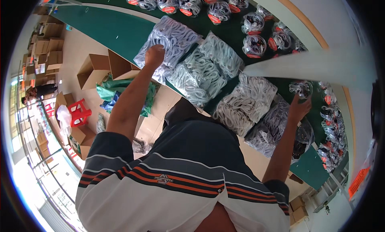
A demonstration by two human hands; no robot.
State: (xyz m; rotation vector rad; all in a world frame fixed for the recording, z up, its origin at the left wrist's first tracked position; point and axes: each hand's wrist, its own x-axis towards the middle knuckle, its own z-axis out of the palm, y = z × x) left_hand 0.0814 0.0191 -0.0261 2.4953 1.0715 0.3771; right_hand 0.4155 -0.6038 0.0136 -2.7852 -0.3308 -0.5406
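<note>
My left hand (155,55) is closed, fingers curled, over a clear bag of pale lilac cables (172,37); what its fingertips grip is hidden. At the right, my right hand (300,108) has its fingers at the near edge of a small coiled cable in clear wrapping (300,89) and holds it. Between the hands lie bags of pale green cables (200,73) and a bag of whitish cables (246,103). A bag of greyish-purple cables (269,126) rests beside my right forearm.
Wrapped cable coils with red labels (218,12) stand in rows along the far side of the green table (100,25); more lie at the right (333,128). A pale post (313,65) crosses above the table. Open cartons (94,71) and a red stool (80,111) stand on the floor at left.
</note>
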